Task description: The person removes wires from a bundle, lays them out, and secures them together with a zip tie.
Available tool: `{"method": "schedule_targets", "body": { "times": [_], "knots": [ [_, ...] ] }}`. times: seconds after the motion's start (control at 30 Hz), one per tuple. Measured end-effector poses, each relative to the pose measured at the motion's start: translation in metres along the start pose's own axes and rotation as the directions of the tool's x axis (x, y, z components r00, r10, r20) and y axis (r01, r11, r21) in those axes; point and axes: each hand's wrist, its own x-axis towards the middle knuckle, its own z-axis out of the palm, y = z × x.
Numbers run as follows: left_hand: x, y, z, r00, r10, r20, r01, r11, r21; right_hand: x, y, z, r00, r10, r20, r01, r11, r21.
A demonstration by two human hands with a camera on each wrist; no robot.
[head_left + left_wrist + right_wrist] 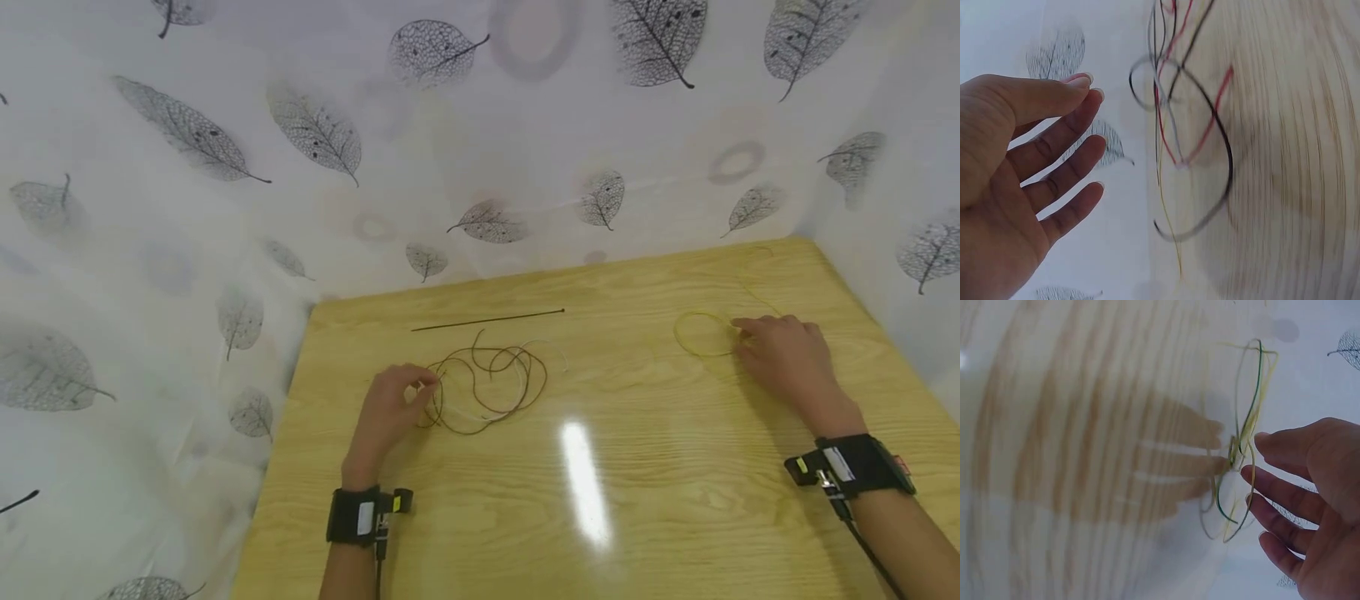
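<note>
Wall covering (465, 125): pale sheeting printed with dark, veined leaves (656, 46), rising behind the tabletop and along both its sides.

Tabletop (675, 467): light yellow wood-grain surface, streaked with one bright reflection (585, 487).

Wire tangle (517, 357): several overlapping loops, left of centre on the tabletop, just beside the left hand. The left wrist view shows in it a black wire (1219, 122), a red wire (1219, 100) and a grey wire (1169, 106), ends loose.

Left hand (390, 408): at the left edge of the tangle. Fingers gently bent, thumb tip near the index tip; nothing shows between them in the wrist view, where the wires lie beyond the fingertips.

Right hand (787, 358): at the right part of the tabletop. Fingers loosely bent and spread, thumb clear of the index; whether the fingertips touch the wire cannot be told.

Yellow coil (677, 333): thin wire in a loop at the right fingertips, a loose length trailing toward the far edge. The right wrist view shows a green wire (1255, 403) among the yellow.

Dark strip (487, 320): straight, slender, tiny knob at its right end; lies behind the tangle.

Wristbands (862, 462): two, black, one per wrist, each with a cable (379, 554).
</note>
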Motion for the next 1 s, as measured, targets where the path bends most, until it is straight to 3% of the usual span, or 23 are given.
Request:
{"method": "schedule_targets", "body": {
  "times": [0.17,0.37,0.5,0.6,0.73,0.83,1.0],
  "knots": [
    [0.012,0.013,0.012,0.995,0.095,0.000,-0.095,0.995,0.032,0.005,-0.007,0.005,0.999,-0.023,-0.034,0.023,1.000,0.001],
    [0.022,0.026,0.018,0.986,0.166,-0.018,-0.165,0.986,0.037,0.011,-0.011,0.002,0.997,-0.045,-0.069,0.042,0.998,-0.042],
    [0.031,0.038,0.028,0.985,0.169,0.035,-0.170,0.985,0.027,0.013,-0.015,-0.003,0.987,-0.086,-0.134,0.077,0.995,-0.065],
    [0.042,0.052,0.041,0.979,0.192,0.066,-0.193,0.981,0.018,0.015,-0.023,-0.009,0.965,-0.140,-0.222,0.127,0.989,-0.071],
    [0.066,0.084,0.063,0.955,0.274,0.114,-0.273,0.962,-0.025,0.019,-0.042,-0.024,0.913,-0.228,-0.340,0.208,0.974,-0.094],
    [0.088,0.117,0.084,0.932,0.315,0.179,-0.311,0.949,-0.048,0.021,-0.063,-0.039,0.885,-0.275,-0.376,0.258,0.961,-0.095],
    [0.123,0.169,0.118,0.903,0.324,0.282,-0.317,0.946,-0.072,0.025,-0.093,-0.058,0.847,-0.344,-0.406,0.336,0.937,-0.093]
  ]
}}
